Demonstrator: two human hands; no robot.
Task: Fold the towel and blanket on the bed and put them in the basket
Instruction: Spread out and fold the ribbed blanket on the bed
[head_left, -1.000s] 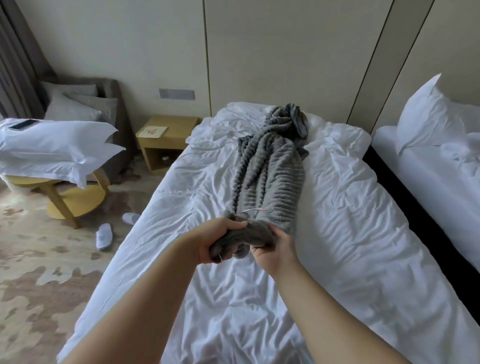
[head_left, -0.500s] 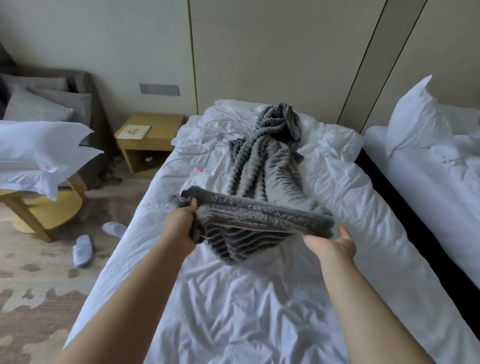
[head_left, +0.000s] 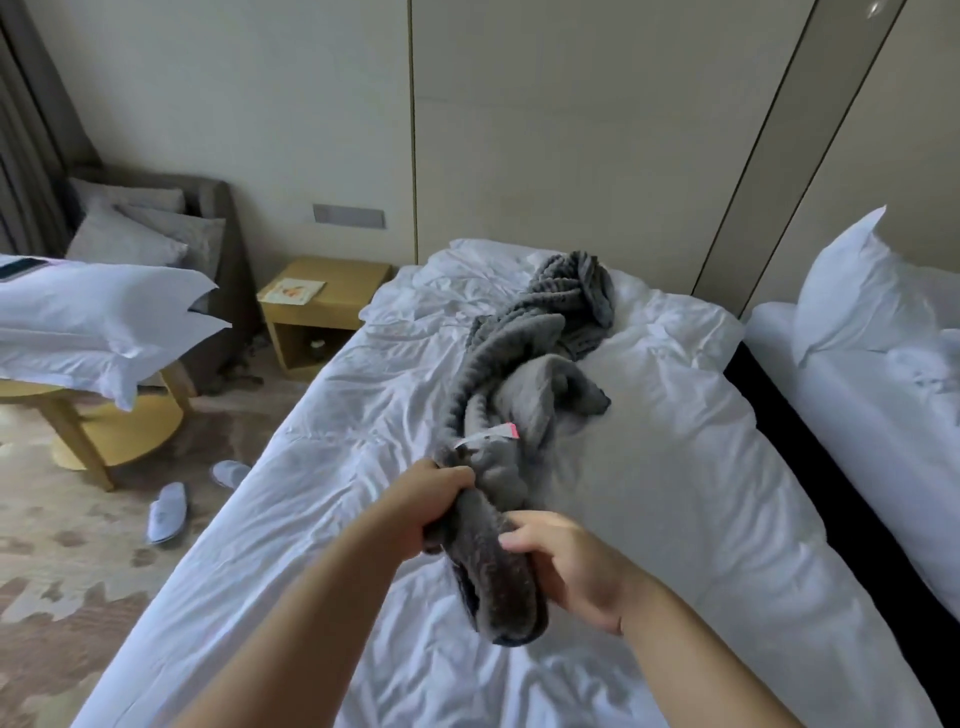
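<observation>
— Where's the blanket (head_left: 511, 374) now?
— Strung out up the middle of the bed (head_left: 675, 467), bunched like a rope from centre frame toward the upper middle.
— Who has it?
— Both hands, low in the centre. The left hand (head_left: 423, 506) is fisted tight round the near end; the right hand (head_left: 569, 564) pinches the dangling tail just beside it.
— Any marking?
— A white-and-pink tag (head_left: 491, 435) just above the left hand.

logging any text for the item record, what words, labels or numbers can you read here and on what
None can be read.
Tag on the grey blanket: white with a pink end, any print too small.
Card on the bedside table: a picture shows, any wording blurred.
Wall plate: no markings visible.
</observation>
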